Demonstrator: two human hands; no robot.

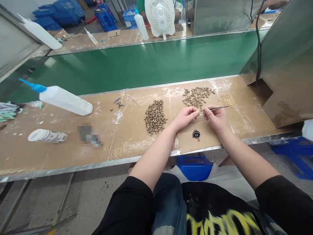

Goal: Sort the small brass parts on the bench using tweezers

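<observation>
My left hand [186, 117] is pinched shut over the brown bench, its fingertips meeting the tip of a pair of metal tweezers [218, 108]; a tiny part there is too small to make out. My right hand [215, 117] grips those tweezers, which point right and away. Just below both hands a small black ring part [196, 134] lies on a cardboard pad [188, 140]. A pile of small brass-coloured parts [155, 117] lies left of my left hand. Two more piles [197, 95] [226, 100] lie beyond the hands.
A white squeeze bottle with a blue nozzle [64, 99] lies at the left, a label roll [47, 135] below it. A green conveyor belt [146, 63] runs behind the bench. A metal housing [286, 65] stands at the right. A white fan [159, 14] stands beyond the belt.
</observation>
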